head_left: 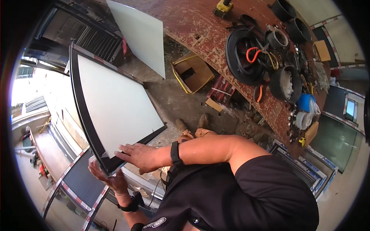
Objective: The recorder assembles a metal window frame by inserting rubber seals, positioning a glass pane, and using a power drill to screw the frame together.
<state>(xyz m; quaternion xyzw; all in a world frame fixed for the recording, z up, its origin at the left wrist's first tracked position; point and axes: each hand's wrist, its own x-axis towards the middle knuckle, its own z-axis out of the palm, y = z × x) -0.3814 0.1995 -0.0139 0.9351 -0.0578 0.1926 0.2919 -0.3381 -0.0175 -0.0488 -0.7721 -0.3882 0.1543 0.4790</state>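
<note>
A large pale panel [111, 100] with a black border, which looks like a glass pane, stands tilted in front of me on the left. My left hand [110, 180] cups its near lower corner, the fingers on the outer side and the thumb close to the black edge. Across the near edge lies my right hand [140, 156], its fingers stretched flat over the border and onto the pale face. Part of the left fingers is hidden behind the corner. Both wrists wear black bands.
A worn red workbench [200, 38] on the right carries coiled black strip [241, 57], orange-handled pliers [252, 55], black tubs [285, 84] and a yellow tool [223, 7]. Beyond the panel stand another pale sheet [142, 38] and an open cardboard box [192, 73]. Framed windows [304, 165] lean at lower right.
</note>
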